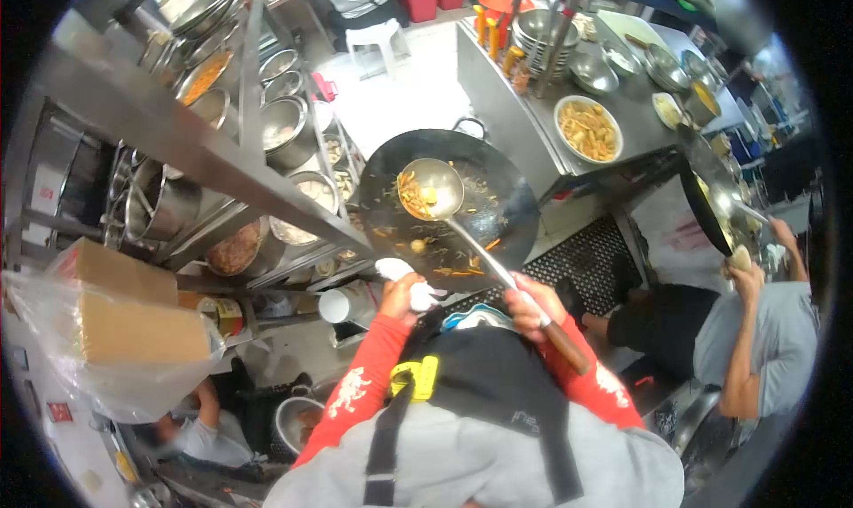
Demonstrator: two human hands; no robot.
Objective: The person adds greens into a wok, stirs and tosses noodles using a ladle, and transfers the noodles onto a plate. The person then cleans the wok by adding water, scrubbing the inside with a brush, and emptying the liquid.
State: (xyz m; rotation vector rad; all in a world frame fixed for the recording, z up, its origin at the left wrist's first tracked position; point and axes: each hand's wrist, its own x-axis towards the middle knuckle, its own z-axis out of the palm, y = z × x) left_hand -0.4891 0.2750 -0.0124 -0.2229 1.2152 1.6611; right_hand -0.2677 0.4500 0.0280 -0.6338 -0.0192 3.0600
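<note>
My left hand (404, 297) is closed on a white cloth (395, 270) at the near left rim of a large dark wok (502, 184). The wok's handle lies under the cloth or is hidden by it. My right hand (536, 305) is wrapped round the long handle of a metal ladle (453, 175), whose wooden end points toward my right forearm. The ladle's bowl is over the wok and holds orange strips and a pale yellow piece. Scattered strips and a small round piece (417, 246) lie in the wok.
Shelves with metal pots (286, 130) stand at the left. A steel counter (551, 139) at the right bears a bowl of yellow food (587, 130). At the far right a co-worker (760, 348) holds another wok (706, 210). Another person (213, 432) is at the lower left.
</note>
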